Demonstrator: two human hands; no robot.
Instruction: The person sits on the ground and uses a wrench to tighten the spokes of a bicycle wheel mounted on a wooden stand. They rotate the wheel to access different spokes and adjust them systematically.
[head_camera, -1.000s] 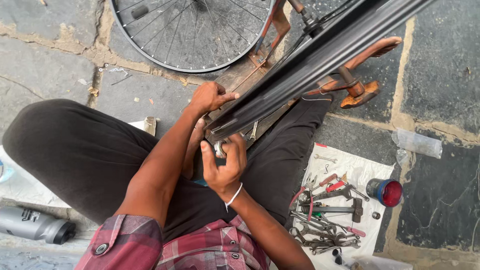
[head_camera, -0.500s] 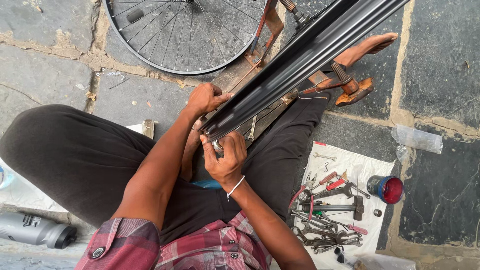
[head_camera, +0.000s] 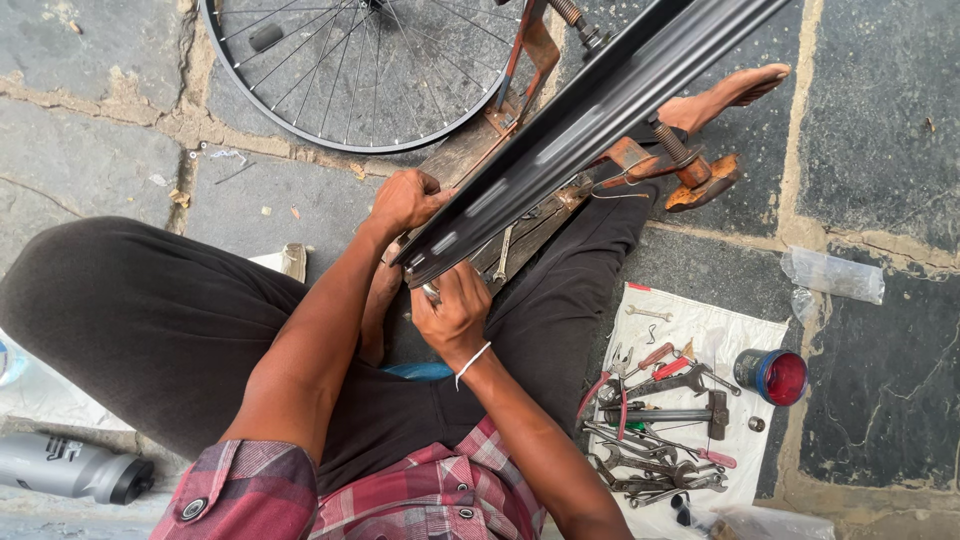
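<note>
A dark metal bicycle rim (head_camera: 590, 120) runs diagonally from my lap up to the top right, resting in a rusty stand (head_camera: 640, 160). My left hand (head_camera: 405, 198) grips the rim's near end from the left. Just below the rim's end, my right hand (head_camera: 452, 312) is closed around a small metal tool (head_camera: 430, 291), mostly hidden by the fingers. A white band circles my right wrist. I sit cross-legged in dark trousers and a red checked shirt.
A spoked bicycle wheel (head_camera: 360, 70) lies on the stone paving at the top. Several wrenches, pliers and a hammer lie on a white sheet (head_camera: 720, 330) at the right, beside a small red-lidded tin (head_camera: 772, 376). A grey bottle (head_camera: 70, 466) lies at the lower left.
The view has shifted slightly, so the rim and wheel sit higher in frame. My right hand has moved a little lower on the rim's end; the left keeps its grip.
</note>
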